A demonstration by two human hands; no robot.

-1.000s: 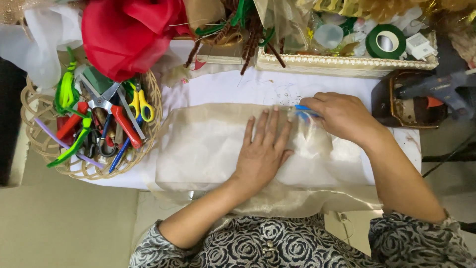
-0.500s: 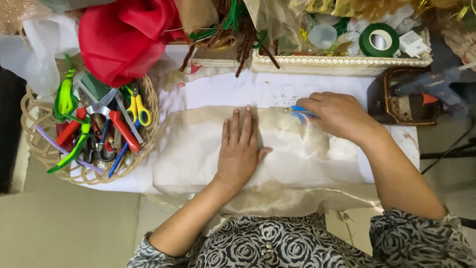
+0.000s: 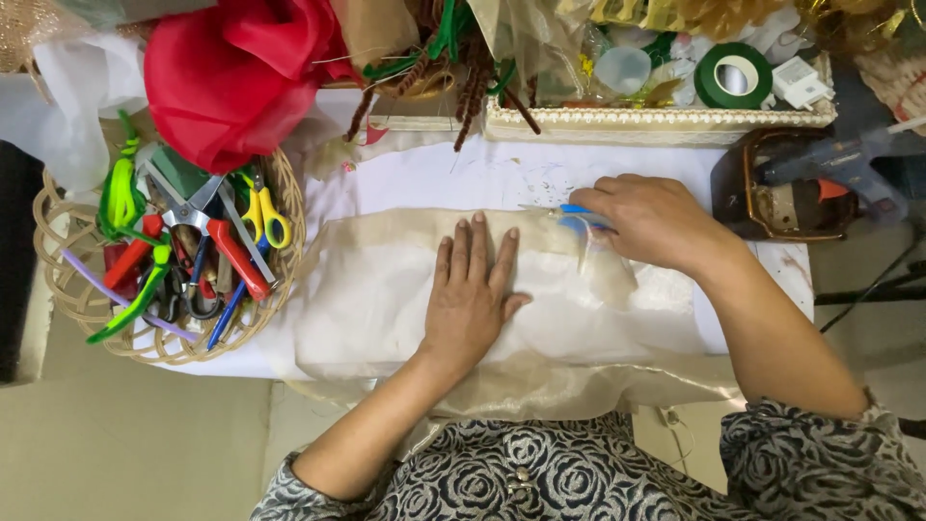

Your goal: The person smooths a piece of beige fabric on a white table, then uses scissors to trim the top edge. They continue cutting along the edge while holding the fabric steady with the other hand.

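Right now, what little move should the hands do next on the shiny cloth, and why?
Probably snip a little further: the right hand holds blue-handled scissors at the top edge of the sheer beige fabric, and the left hand lies flat, pinning it to the white table.

Materials and finishes on the craft table

Sheer beige fabric (image 3: 386, 289): thin, translucent, faint sheen. Basket (image 3: 68, 289): woven wicker, matt. Red cloth (image 3: 231, 77): smooth, satiny. Scissors (image 3: 579, 217): blue glossy plastic handles. Tape roll (image 3: 709, 82): green, matt.

Basket (image 3: 72, 299) crowds left — tray (image 3: 666, 123) blocks beyond.
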